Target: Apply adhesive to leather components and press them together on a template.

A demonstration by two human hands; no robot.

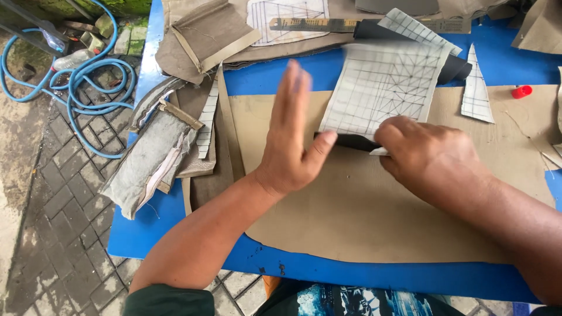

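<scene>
A large tan sheet of material lies flat on the blue table. On it rests a white pattern piece with a drawn grid, laid over a black strip whose end shows at its lower edge. My left hand hovers flat with fingers spread, blurred, its thumb tip at the black strip. My right hand is closed over the lower right corner of the pattern piece and the black strip, pinching them.
Tan and grey fabric offcuts pile at the table's left. A ruler, further grid pattern pieces and a small red cap lie at the back and right. A blue hose coils on the paved ground to the left.
</scene>
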